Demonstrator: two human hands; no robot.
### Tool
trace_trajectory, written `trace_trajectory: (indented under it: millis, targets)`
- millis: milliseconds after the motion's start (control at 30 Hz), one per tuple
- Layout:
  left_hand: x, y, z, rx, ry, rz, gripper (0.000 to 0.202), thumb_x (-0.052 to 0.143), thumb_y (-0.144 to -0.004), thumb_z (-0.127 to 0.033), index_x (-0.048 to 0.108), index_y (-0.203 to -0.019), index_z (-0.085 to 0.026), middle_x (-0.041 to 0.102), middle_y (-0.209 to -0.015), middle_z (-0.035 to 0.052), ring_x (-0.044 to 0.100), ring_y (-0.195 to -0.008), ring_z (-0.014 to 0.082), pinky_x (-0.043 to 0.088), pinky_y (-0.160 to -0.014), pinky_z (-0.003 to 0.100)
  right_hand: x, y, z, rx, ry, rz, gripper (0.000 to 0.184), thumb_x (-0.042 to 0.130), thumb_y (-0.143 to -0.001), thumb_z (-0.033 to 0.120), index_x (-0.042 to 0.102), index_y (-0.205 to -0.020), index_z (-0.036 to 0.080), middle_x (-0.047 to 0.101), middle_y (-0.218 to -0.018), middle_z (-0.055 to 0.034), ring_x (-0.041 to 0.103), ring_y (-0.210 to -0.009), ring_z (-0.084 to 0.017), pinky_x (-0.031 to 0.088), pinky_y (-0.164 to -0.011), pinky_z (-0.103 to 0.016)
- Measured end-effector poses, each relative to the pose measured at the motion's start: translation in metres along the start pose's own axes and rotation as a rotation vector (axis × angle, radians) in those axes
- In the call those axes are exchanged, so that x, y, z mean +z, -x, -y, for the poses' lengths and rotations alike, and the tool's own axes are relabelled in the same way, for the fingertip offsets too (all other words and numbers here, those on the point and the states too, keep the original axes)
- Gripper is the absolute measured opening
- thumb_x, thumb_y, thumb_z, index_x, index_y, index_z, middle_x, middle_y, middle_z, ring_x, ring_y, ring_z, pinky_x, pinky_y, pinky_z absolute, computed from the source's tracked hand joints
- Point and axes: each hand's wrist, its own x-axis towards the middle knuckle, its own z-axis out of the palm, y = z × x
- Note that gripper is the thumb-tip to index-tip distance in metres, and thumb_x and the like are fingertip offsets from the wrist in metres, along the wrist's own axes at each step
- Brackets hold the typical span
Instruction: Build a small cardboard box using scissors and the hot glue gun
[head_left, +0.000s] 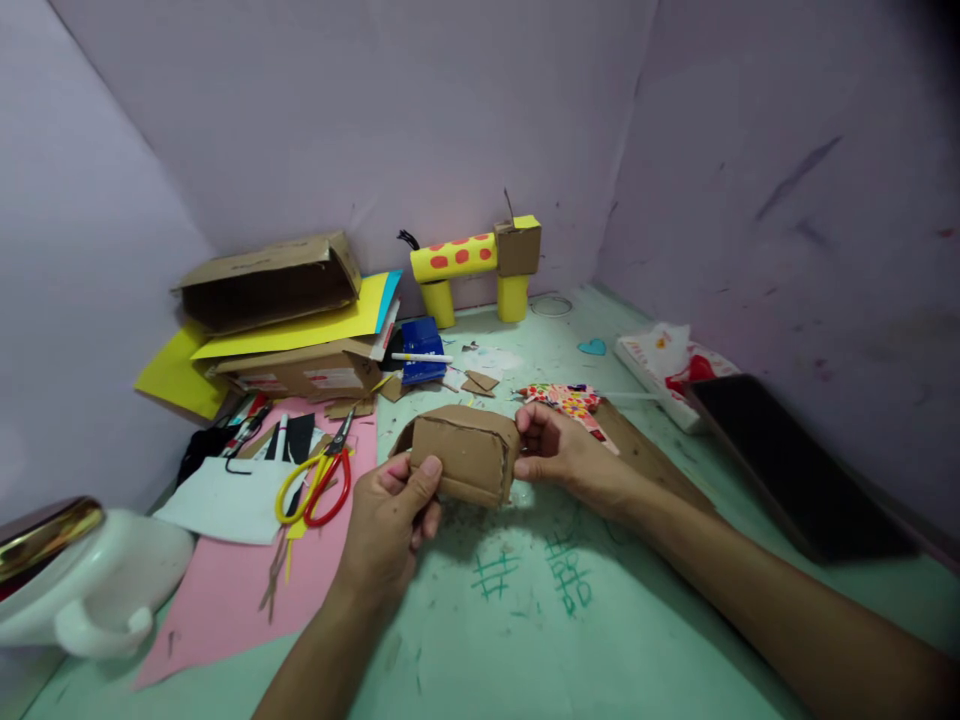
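Note:
A small brown cardboard piece (pixel 461 458), folded like a little box with a curved strip along its top, is held up above the green tabletop. My left hand (pixel 394 515) grips its lower left side, thumb on the front face and fingers behind. At its right end, my right hand (pixel 559 450) pinches the edge between thumb and fingers. Left of the piece, scissors (pixel 319 480) with one yellow and one red handle lie on pink paper (pixel 240 590). A colourful patterned item (pixel 562 400) lies just behind my right hand.
Cardboard boxes (pixel 270 285) with yellow sheets are stacked back left. A yellow spotted paper-tube animal (pixel 457 258) stands against the wall. A white mug (pixel 112 570) is front left. A dark flat panel (pixel 795 470) and a white box (pixel 660 365) sit at right.

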Motion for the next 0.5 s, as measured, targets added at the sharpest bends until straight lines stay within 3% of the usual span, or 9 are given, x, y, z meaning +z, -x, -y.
trace_trajectory:
  millis: [300, 433, 500]
  targets:
    - [0.0, 0.001, 0.006, -0.008, 0.019, -0.027, 0.051, 0.082, -0.048, -0.056, 0.055, -0.061, -0.015, 0.045, -0.035, -0.0084, 0.03, -0.029, 0.001, 0.015, -0.03, 0.012, 0.002, 0.003, 0.0, -0.016, 0.147, 0.061, 0.04, 0.076, -0.058, 0.02, 0.043, -0.081, 0.022, 0.051, -0.077, 0.0039, 0.05, -0.068, -0.013, 0.04, -0.059, -0.025]
    - [0.0, 0.0, 0.009, -0.004, 0.019, -0.041, 0.049, 0.082, -0.049, -0.055, 0.053, -0.06, -0.016, 0.044, -0.035, -0.0086, 0.029, -0.029, 0.0009, 0.014, -0.03, 0.012, 0.004, 0.007, 0.001, -0.124, 0.25, -0.021, 0.038, 0.076, -0.056, 0.015, 0.048, -0.08, 0.022, 0.049, -0.095, 0.0, 0.049, -0.086, -0.017, 0.042, -0.073, -0.029]
    - [0.0, 0.0, 0.011, -0.009, 0.014, -0.043, 0.048, 0.081, -0.05, -0.054, 0.053, -0.059, -0.016, 0.045, -0.035, -0.0079, 0.029, -0.029, 0.0008, 0.014, -0.031, 0.012, 0.004, 0.009, 0.001, -0.223, 0.332, -0.044, 0.036, 0.075, -0.059, 0.014, 0.05, -0.084, 0.023, 0.048, -0.095, 0.0007, 0.048, -0.083, -0.016, 0.041, -0.074, -0.03]
